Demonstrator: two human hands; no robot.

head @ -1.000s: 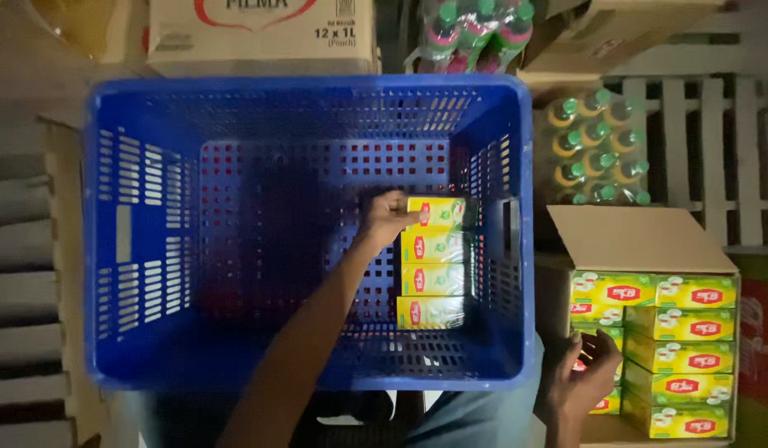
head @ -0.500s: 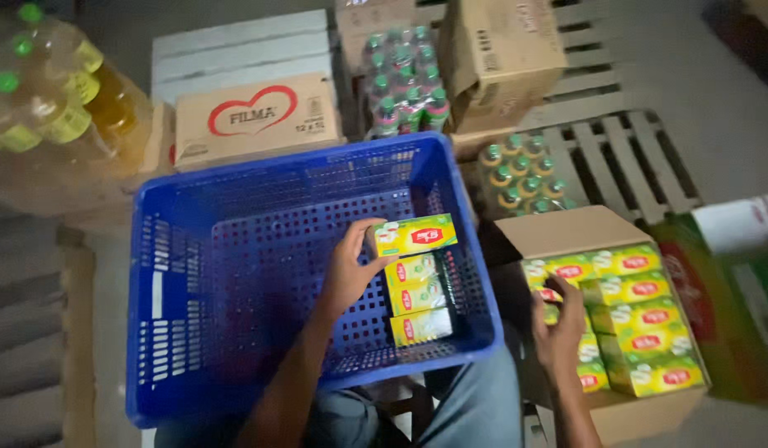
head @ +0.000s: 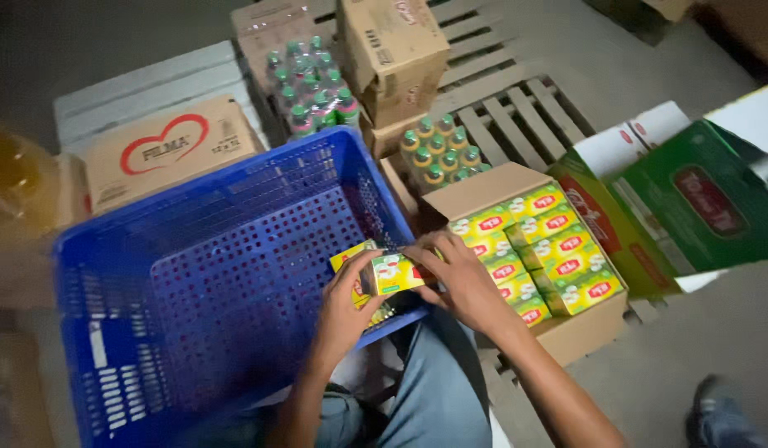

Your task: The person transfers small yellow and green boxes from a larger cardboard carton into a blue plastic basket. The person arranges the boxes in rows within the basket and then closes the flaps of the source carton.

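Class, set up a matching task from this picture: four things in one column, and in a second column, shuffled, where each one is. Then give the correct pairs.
Things:
1. small yellow box
2. blue crate
3. open cardboard carton
4. green-capped bottles

Places:
A. on the wooden pallet, behind the open carton
B. to the right of the crate, filled with yellow boxes
C. held between the left hand and the right hand, over the crate's near right corner
D. in front of the person, with yellow boxes lying inside

Pairs: 1-C, 2-D, 3-B, 4-A
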